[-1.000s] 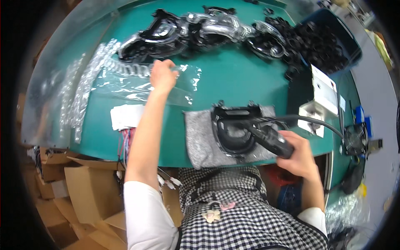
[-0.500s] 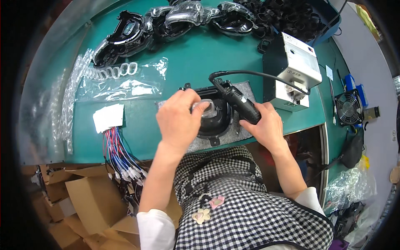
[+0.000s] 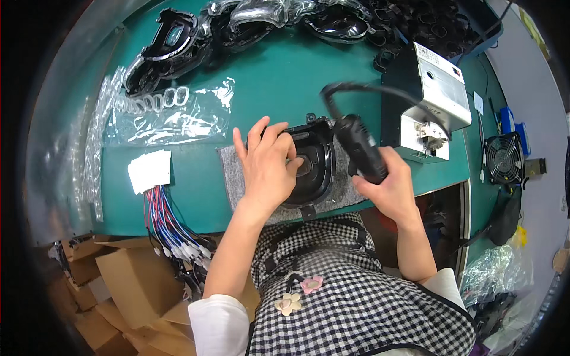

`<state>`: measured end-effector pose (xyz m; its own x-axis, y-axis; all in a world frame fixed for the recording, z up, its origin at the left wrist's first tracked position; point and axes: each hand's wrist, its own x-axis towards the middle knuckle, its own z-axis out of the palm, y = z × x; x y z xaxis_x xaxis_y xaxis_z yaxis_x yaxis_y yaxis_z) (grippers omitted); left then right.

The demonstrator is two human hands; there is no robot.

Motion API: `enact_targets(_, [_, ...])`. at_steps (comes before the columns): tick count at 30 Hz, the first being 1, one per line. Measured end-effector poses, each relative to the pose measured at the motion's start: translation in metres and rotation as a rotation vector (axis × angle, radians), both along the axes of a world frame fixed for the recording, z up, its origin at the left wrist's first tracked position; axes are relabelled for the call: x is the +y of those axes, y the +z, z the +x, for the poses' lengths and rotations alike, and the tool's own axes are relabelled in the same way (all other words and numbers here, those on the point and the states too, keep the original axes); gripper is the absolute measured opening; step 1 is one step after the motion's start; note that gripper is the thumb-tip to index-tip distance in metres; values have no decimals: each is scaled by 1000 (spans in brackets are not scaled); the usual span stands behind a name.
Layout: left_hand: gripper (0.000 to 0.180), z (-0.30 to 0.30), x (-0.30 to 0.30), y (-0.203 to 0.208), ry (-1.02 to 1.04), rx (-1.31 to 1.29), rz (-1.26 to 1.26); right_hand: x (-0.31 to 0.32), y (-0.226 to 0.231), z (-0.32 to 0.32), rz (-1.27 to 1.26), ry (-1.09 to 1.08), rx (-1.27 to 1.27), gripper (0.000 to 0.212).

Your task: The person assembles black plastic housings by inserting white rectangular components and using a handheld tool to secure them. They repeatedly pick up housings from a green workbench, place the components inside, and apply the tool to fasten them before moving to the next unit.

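Note:
A black plastic housing with a rounded opening (image 3: 312,191) lies on a grey felt mat (image 3: 234,178) right in front of me. My left hand (image 3: 268,166) rests over its left side with the fingers spread. The thumb and bent index finger touch down near a small clear piece (image 3: 304,167) inside the opening, which the hand partly covers. In my right hand (image 3: 392,187) is a black electric screwdriver (image 3: 360,148), tilted and raised to the right of the housing. Its cord (image 3: 362,87) arches from its far end towards the white-and-black machine.
The white-and-black machine (image 3: 442,89) stands at the right. Black lamp housings (image 3: 246,26) line the back, beside a blue bin of black parts (image 3: 424,26). To the left are a plastic bag with clear rings (image 3: 178,121) and bundled wires (image 3: 169,222). Cardboard boxes (image 3: 139,285) sit below.
My right hand has drawn the screwdriver away from the housing, to the right. The left fingers have spread, and the clear piece they held now sits lower inside the opening.

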<state>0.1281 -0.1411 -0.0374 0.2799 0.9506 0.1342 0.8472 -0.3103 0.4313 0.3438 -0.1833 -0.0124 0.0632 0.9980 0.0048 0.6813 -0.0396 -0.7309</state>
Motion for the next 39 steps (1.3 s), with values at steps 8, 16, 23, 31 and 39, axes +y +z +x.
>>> enact_targets(8, [53, -19, -47, -10, 213, -297, 6, 34, 23, -62, 196, 417, -89, 40])
enact_targets(16, [58, -23, -45, -16, 131, -411, 104, 38, 20, -71, 80, 448, -225, 42])
enact_targets(23, [50, -7, -36, -7, 109, -394, 232, 9, 28, -23, -141, 147, 210, 58])
enact_targets(31, [44, -8, -26, -12, 32, -368, 160, -2, -5, -23, -352, 46, 577, 47])
enact_targets(39, [69, -24, -30, 14, 57, -379, 186, -5, 25, -10, -23, -81, 672, 51])
